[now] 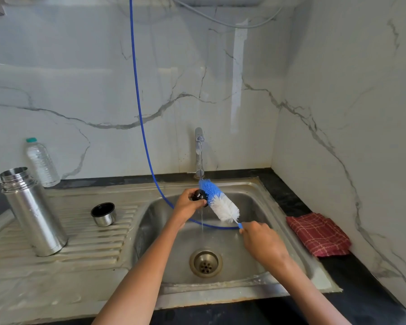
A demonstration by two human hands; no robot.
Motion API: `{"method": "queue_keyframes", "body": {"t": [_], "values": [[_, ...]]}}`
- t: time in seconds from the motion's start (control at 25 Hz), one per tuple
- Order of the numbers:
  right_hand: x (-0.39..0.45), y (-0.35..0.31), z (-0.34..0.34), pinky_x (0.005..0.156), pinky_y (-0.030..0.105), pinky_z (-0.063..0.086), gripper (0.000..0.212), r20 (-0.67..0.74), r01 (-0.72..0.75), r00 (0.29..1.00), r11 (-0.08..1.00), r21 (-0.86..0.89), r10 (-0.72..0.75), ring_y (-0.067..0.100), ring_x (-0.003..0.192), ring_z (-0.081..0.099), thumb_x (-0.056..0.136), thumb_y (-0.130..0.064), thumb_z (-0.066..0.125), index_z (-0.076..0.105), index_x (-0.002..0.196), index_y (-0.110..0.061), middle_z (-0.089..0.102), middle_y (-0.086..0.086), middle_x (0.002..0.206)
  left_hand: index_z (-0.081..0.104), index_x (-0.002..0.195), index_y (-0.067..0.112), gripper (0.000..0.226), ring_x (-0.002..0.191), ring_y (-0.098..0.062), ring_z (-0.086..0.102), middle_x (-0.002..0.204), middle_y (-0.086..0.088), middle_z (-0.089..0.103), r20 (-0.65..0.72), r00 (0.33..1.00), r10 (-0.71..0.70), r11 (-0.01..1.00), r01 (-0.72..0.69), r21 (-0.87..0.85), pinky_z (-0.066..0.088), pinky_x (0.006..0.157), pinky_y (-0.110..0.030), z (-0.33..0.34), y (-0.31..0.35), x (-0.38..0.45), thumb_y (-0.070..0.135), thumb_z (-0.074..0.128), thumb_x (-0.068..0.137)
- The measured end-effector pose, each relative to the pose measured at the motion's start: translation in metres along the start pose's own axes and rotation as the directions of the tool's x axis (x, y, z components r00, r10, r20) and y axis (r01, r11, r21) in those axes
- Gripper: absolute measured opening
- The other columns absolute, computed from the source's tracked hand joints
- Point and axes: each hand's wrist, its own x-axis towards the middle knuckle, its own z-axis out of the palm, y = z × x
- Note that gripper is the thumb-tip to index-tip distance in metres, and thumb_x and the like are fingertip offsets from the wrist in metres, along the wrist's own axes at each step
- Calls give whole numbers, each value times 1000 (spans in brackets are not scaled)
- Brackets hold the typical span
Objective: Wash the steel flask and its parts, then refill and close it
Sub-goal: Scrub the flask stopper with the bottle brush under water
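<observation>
Over the sink [263,198], head view: left hand [188,204] w/ fingers curled round a small black stopper [199,195], held under the tap [199,151], water running. Right hand [263,240] pinches the handle of a blue & white bottle brush [218,202], bristles touching the stopper. Steel flask [33,214] stands upright, open-topped, on the draining board at left; its steel cup [103,214] stands near it, mouth up. Plastic bottle [41,163] behind flask. Red checked cloth [318,233] on worktop [291,200], right of sink. Blue hose [141,113] hangs into basin.
</observation>
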Motion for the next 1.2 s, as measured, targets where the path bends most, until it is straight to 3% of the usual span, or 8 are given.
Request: {"method": "queue_keyframes", "body": {"t": [0.12,0.28,0.4,0.56,0.72,0.92,1.04,1.2], "values": [[-17,11,-3,68,38,47,29,8,19,1000,999,48,-20,30,85,64,105,-33,41,61,91,-18,68,2,89,57,130,12,49,104,-12,66,124,-3,66,-26,999,-43,999,42,-25,54,88,-25,-12,-8,0,7,79,86],[-28,24,-14,75,39,50,30,-3,62,998,997,50,-62,27,87,61,106,-36,39,66,102,-23,64,-5,86,55,127,17,49,101,-17,68,117,-2,65,-21,998,-59,997,61,57,60,90,-41,-18,-13,-5,8,79,85],[-31,20,-11,74,39,50,30,-17,79,997,997,21,-79,28,88,62,106,-37,39,65,103,-22,66,-3,89,54,129,15,48,91,-12,68,108,2,66,3,999,-46,994,46,97,61,84,-33,-15,-10,-9,4,74,87],[-20,9,-5,72,40,52,28,-46,48,998,999,-3,-48,31,91,66,105,-36,41,64,102,-20,69,2,100,54,133,19,56,106,-10,63,118,6,66,95,995,38,969,-60,240,51,97,-31,-10,-3,-15,12,79,84],[-34,-2,-5,76,39,50,26,-27,89,995,993,-71,-91,30,97,66,107,-36,39,61,109,-22,64,-2,107,55,124,17,62,109,-18,67,112,2,68,-8,1000,29,951,-25,309,54,96,-38,-32,-14,-11,28,82,69],[-33,-25,-3,67,37,44,24,-90,111,988,987,-120,-122,33,94,67,108,-29,37,58,116,-22,64,0,111,56,118,18,50,103,-15,66,111,2,68,30,996,89,924,-93,371,54,93,-36,-32,-8,-22,20,84,77],[-27,-36,-5,63,36,39,25,-104,125,985,984,-131,-139,32,88,67,108,-28,35,57,116,-22,61,-1,105,55,117,16,52,98,-13,65,107,3,68,24,996,81,937,-85,339,53,87,-31,-36,-7,-25,22,86,76],[-46,-28,-7,70,40,51,23,-60,175,981,976,-132,-184,30,91,65,107,-34,37,58,113,-26,62,-5,105,54,115,13,49,92,-15,64,100,0,67,-126,991,32,977,-4,214,51,83,-30,-62,-20,-20,17,85,77]]}}
